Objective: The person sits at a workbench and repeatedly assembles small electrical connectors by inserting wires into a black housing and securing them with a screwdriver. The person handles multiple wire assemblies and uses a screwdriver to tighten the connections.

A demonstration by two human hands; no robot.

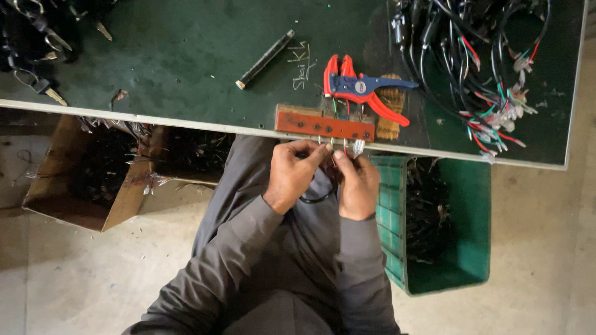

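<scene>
I am pinching thin wires [332, 147] with both hands [292, 174] at the tabletop's [186, 56] near edge, under the red jig block [325, 126], harness bundle [490, 62] waiting unfinished.

Thin wires [338, 149] with a white connector [358, 146] hang at the table edge, below an orange-red jig block [324, 126].

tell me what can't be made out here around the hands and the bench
- Head view: what the left hand and right hand pinch at the red block; fingers cover it and it is too small.
- Cardboard box contents: dark, under the bench.
- Green crate contents: shadowed.
- Wire bundle: cut by the top edge.
</scene>
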